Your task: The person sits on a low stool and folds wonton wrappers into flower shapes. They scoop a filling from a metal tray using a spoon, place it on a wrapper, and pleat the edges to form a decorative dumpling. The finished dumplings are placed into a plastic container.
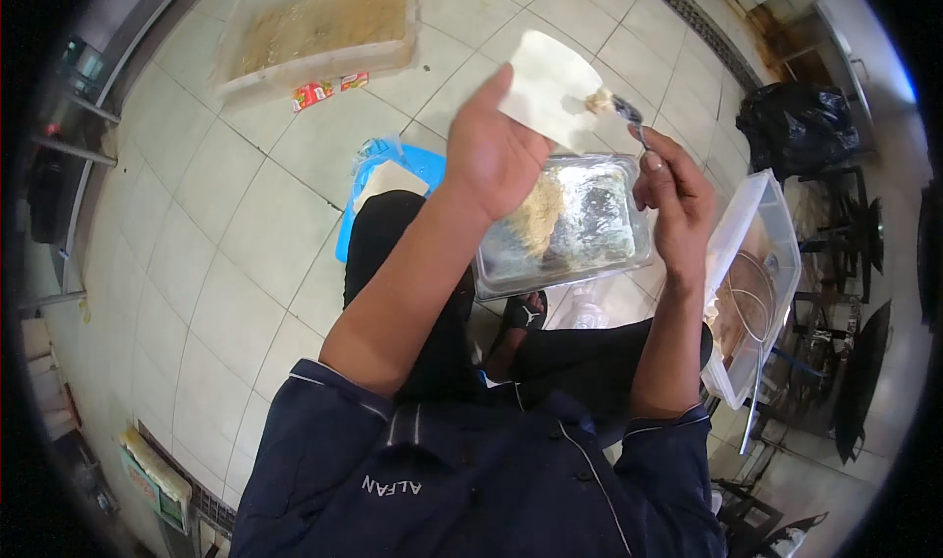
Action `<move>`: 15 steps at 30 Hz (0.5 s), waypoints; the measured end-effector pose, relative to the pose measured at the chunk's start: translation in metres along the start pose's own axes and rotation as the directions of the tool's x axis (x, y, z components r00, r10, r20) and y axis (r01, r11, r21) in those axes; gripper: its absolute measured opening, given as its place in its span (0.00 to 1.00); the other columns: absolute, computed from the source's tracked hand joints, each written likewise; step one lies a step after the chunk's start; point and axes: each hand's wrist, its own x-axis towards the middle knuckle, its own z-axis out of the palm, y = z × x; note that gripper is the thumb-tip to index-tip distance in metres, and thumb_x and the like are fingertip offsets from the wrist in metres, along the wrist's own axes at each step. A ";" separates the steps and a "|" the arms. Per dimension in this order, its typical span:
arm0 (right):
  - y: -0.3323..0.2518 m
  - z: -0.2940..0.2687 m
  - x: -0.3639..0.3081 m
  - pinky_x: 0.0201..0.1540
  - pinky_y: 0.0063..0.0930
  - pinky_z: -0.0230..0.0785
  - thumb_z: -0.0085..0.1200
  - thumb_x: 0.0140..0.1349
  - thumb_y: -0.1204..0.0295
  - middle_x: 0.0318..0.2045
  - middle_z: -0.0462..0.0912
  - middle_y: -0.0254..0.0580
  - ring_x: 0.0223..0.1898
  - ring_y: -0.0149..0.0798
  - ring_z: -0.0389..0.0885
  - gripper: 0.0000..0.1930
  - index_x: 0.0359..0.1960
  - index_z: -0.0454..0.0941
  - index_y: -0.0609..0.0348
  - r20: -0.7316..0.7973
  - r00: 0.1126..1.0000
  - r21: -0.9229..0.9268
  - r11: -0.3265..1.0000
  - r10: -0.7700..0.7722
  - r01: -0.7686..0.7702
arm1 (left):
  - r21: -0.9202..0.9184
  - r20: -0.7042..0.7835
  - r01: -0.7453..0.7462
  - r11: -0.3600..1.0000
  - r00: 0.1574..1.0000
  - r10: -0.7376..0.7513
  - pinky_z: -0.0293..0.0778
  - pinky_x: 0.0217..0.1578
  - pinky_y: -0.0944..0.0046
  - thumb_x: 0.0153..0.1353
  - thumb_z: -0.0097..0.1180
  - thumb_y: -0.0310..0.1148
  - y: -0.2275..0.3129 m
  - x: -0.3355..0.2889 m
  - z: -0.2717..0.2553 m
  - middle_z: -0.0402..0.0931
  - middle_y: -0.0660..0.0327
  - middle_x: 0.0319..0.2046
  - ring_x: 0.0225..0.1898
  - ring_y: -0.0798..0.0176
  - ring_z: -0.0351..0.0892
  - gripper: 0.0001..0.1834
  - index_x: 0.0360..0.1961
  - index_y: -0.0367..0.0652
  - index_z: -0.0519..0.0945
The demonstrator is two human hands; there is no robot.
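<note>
A thin, pale square wrapper sheet [545, 79] lies across the fingers of my left hand [493, 155], its thumb on the near-left edge. My right hand [678, 190] pinches the handle of a metal spoon [628, 112]. The spoon's bowl is at the right side of the sheet, beside a small lump of beige filling [595, 100]. Below both hands is a shallow metal tray [609, 268], with crumbly yellowish filling [535, 214] along its left part. More pale sheets [389, 179] rest on a blue board [424, 165] to the left, partly hidden by my knee.
A translucent tub [314, 79] with brown contents stands at the far left, red packets [314, 93] beside it. To the right are a black plastic bag [798, 126] and a white bin [783, 204] holding a wire tool. A clear bag [586, 312] lies near my foot.
</note>
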 end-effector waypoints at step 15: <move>0.030 0.013 -0.025 0.32 0.34 0.70 0.53 0.52 0.87 0.26 0.70 0.43 0.27 0.42 0.74 0.27 0.53 0.82 0.50 -0.036 0.952 -0.645 0.735 -0.304 0.210 | -0.013 -0.111 0.055 0.998 0.992 -0.056 0.62 0.65 0.47 0.75 0.34 0.41 -0.032 -0.006 -0.003 0.68 0.46 0.60 0.62 0.48 0.68 0.25 0.62 0.32 0.63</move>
